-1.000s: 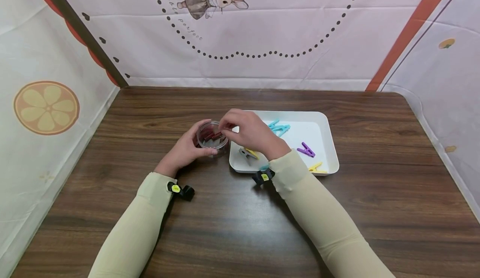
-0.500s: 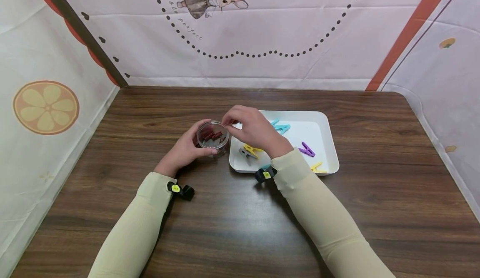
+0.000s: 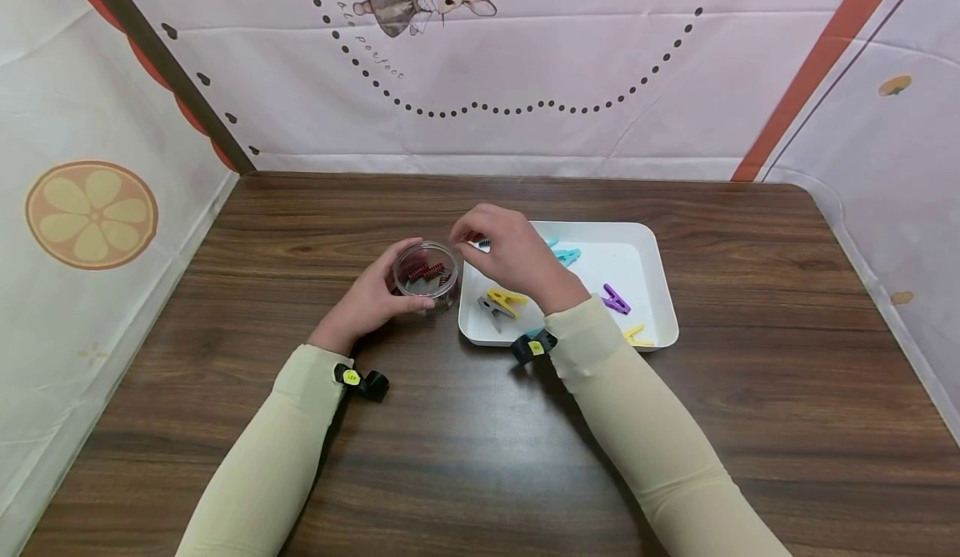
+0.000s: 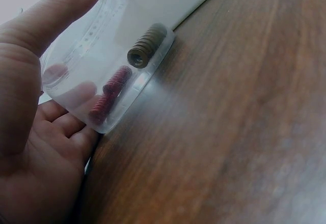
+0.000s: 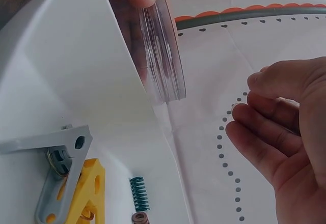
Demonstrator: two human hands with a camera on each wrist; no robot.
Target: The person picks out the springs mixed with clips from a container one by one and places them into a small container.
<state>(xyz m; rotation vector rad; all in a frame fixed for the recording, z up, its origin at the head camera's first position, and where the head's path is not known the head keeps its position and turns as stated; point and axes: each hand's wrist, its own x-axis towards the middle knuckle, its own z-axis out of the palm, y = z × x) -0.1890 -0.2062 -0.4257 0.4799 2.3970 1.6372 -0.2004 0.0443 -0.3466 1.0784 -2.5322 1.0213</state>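
My left hand [image 3: 365, 300] grips a clear round jar [image 3: 427, 293] by its side, thumb at the front. Two red springs [image 4: 111, 94] and a brown spring [image 4: 146, 47] lie inside it, seen through the wall in the left wrist view. Just right of the jar's rim hovers my right hand [image 3: 512, 255], over the left side of a white tray [image 3: 660, 290]. Its fingers [image 5: 262, 127] are loosely bent, and nothing shows between thumb and fingertips. Below it in the tray lie a green spring [image 5: 138, 193] and a brown coil [image 5: 140, 217].
The tray also holds a grey clip [image 3: 492, 308], yellow clips [image 3: 506, 297], blue clips [image 3: 566, 256] and a purple clip [image 3: 616, 299]. The wooden table [image 3: 420, 457] meets printed cloth [image 3: 525, 57] at the back and sides.
My right hand has drawn away from over the jar's mouth, rightward and slightly back, uncovering the rim and more of the yellow clip. The left hand and jar have stayed put.
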